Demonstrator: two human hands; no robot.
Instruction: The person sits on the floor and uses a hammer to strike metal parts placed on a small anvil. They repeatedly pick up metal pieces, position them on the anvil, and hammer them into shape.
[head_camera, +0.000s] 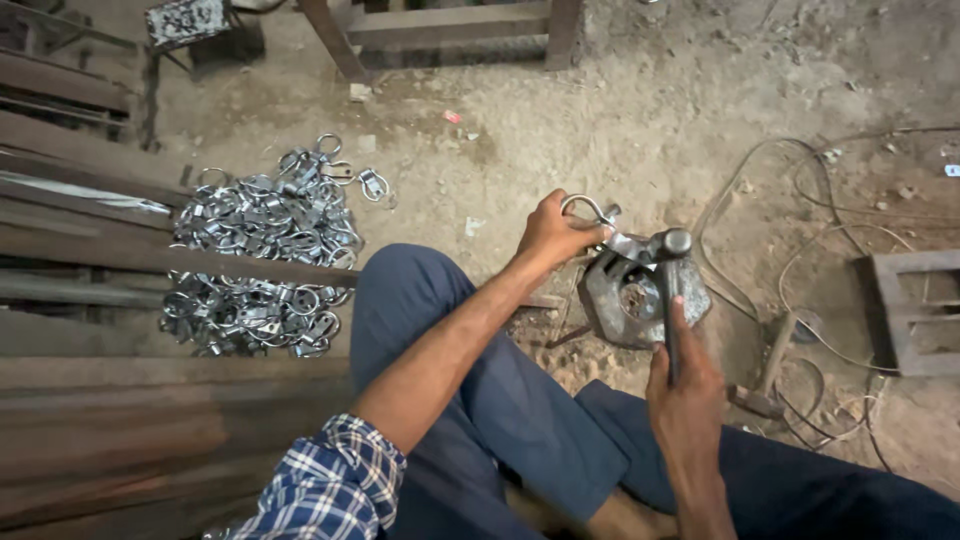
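Dusty earth floor (640, 110) fills the view, strewn with grit and thin wires (830, 250) looping off toward three o'clock. At nine o'clock a heap of shiny metal ring clamps (265, 250) lies among long dark steel bars (90, 250), and a wooden frame (450, 30) stands at twelve o'clock. A small pallet-like block (920, 310) sits at the right edge.

Just right of centre, a heavy iron block (630, 295) rests on the floor between the person's knees — it serves as an anvil. The left hand (555, 232) is closed around a metal ring clamp (592, 212), pinching its curved loop and holding it on the top edge of the block at about eleven o'clock. The right hand (685, 385) is wrapped tight on the dark handle of a hammer (672, 270), whose rounded head sits over the clamp's flat end at the block's one o'clock corner.

The clamp looks stiff, light and smooth-plated, so it could well skid on the iron; the loop, away from the hammer head, seems the sound place to hold it. The hammer is likely top-heavy and seems best gripped low on the handle, as here. Blue trousers (470, 400) and a checked sleeve (330, 480) fill six o'clock.
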